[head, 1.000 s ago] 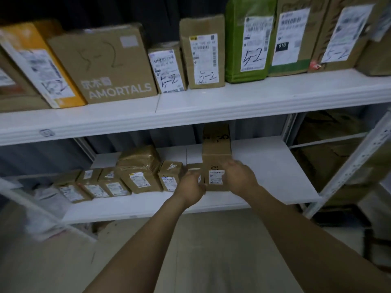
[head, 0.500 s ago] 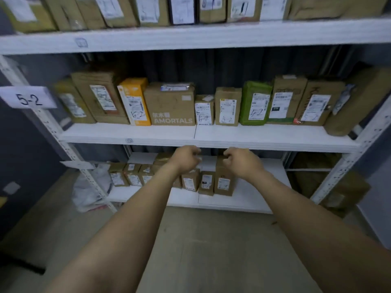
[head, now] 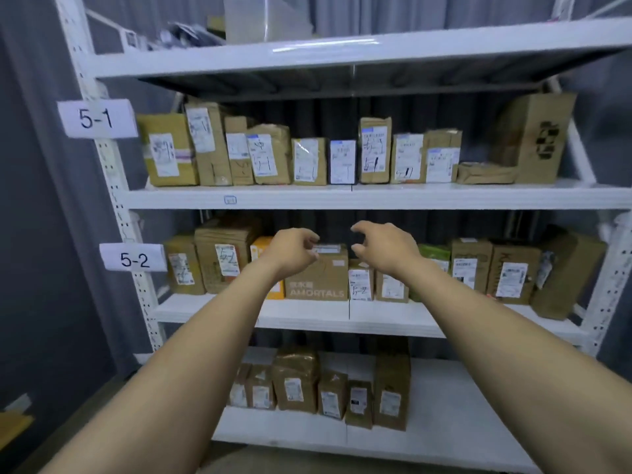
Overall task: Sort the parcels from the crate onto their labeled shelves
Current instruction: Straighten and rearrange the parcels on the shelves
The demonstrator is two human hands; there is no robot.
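A white metal rack fills the view. Its shelf point(head: 376, 196) tagged 5-1 point(head: 97, 118) carries a row of brown parcels point(head: 309, 161). The shelf point(head: 307, 311) tagged 5-2 point(head: 134, 258) holds more parcels, among them an AMORTALS box point(head: 318, 278). On the bottom shelf point(head: 444, 419) stands a tall brown parcel point(head: 391, 391) at the right end of a short row. My left hand point(head: 292, 249) and my right hand point(head: 383, 248) hover empty in front of the 5-2 row, fingers loosely curled and apart. No crate is in view.
The top shelf point(head: 342, 53) holds a clear plastic item point(head: 263, 18). A dark curtain hangs behind and to the left of the rack. White uprights point(head: 113, 186) frame the rack. The right part of the bottom shelf is bare.
Both hands let go of the tall parcel on the bottom shelf and rose, empty, to the 5-2 level. The view tilted up and pulled back, showing the 5-1 shelf.
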